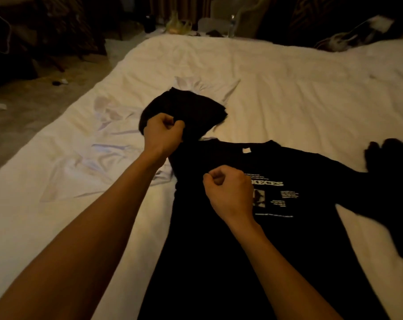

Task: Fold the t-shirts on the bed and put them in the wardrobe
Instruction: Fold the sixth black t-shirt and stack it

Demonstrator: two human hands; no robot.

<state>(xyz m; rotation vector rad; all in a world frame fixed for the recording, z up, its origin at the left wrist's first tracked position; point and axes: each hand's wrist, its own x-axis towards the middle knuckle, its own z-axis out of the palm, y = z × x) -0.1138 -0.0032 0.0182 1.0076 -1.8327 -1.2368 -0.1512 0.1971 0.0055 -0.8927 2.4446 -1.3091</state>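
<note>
You stood over a black t-shirt (219, 262) spread face-up along the bed (288, 88), hem nearest you and not yet folded. Your right grip (228, 190) was curled tight on the chest and appeared to pinch the cloth there. Farther out, your left grip (163, 132) held the sleeve (191, 107) on your left side, bunched and raised off the sheet. The first fold seemed only to be starting. A white t-shirt (99, 158) lay rumpled beside and partly under the black one, and a dark garment (392, 181) sat heaped at your right; both looked to be waiting their turn. No folded shirt was in view, and neither was the wardrobe.

The chest print (272, 195) was blurred: its largest line seemed to end "ECES", and the small lines could not be read. The white neck label (245, 150) showed no legible writing.
</note>
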